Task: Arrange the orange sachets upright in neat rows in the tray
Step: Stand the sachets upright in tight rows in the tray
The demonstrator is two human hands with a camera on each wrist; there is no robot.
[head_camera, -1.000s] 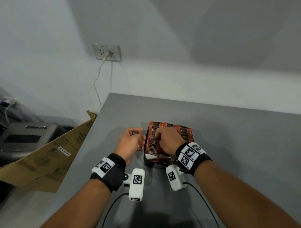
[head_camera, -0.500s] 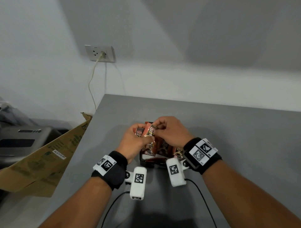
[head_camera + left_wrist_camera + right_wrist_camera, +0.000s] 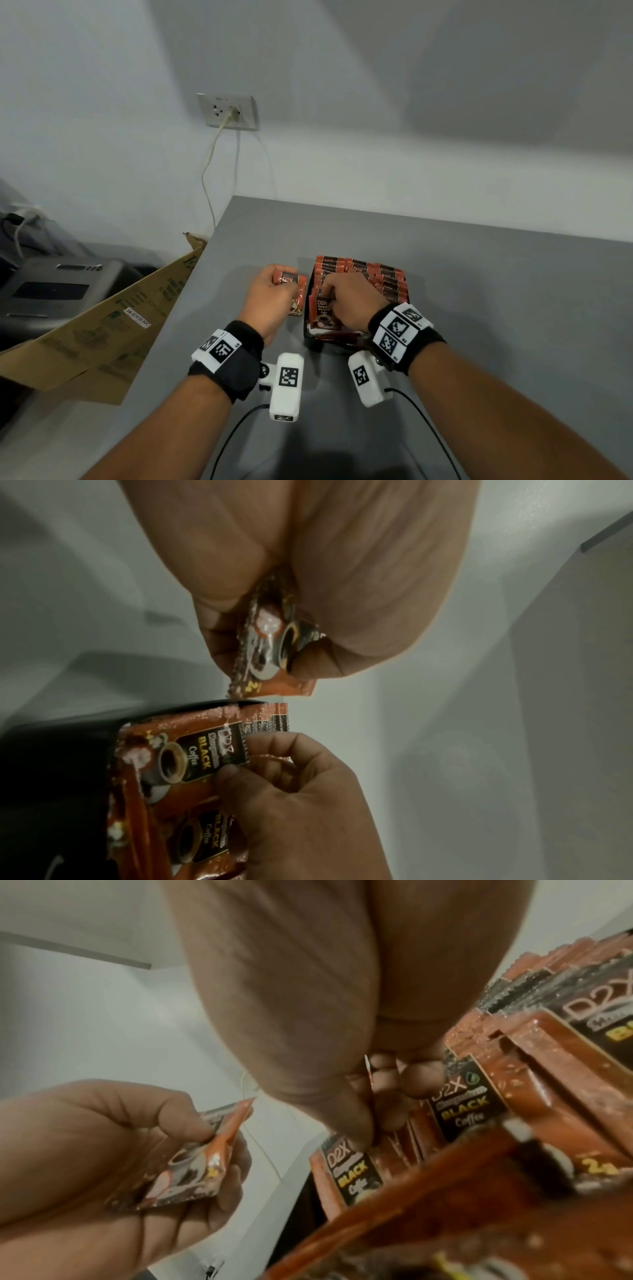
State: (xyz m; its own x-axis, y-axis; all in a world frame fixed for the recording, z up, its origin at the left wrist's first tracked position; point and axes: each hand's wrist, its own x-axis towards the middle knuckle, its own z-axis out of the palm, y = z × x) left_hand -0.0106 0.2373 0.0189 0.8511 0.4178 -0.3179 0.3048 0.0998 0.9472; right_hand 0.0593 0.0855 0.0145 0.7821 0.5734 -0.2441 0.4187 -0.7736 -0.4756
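A black tray (image 3: pixel 310 337) on the grey table holds rows of upright orange sachets (image 3: pixel 383 277). My left hand (image 3: pixel 274 298) hovers just left of the tray and grips a small stack of orange sachets (image 3: pixel 289 281), also seen in the left wrist view as sachets (image 3: pixel 270 653) and in the right wrist view as sachets (image 3: pixel 202 1156). My right hand (image 3: pixel 346 298) is over the tray's front left part and pinches the top of one sachet (image 3: pixel 322 308) standing in the front row; in the right wrist view its thumb and fingers close on that sachet (image 3: pixel 346 1167).
A flattened cardboard box (image 3: pixel 102 325) leans against the table's left edge, with a grey machine (image 3: pixel 51 287) behind it. A wall socket (image 3: pixel 227 111) with a plugged cable is above. The grey table (image 3: pixel 479 308) stretches to the right of the tray.
Half a second ago both hands met above the tray over the stack. Now the right hand has dropped into the tray with a sachet, and the left hand has drawn back left with the stack.
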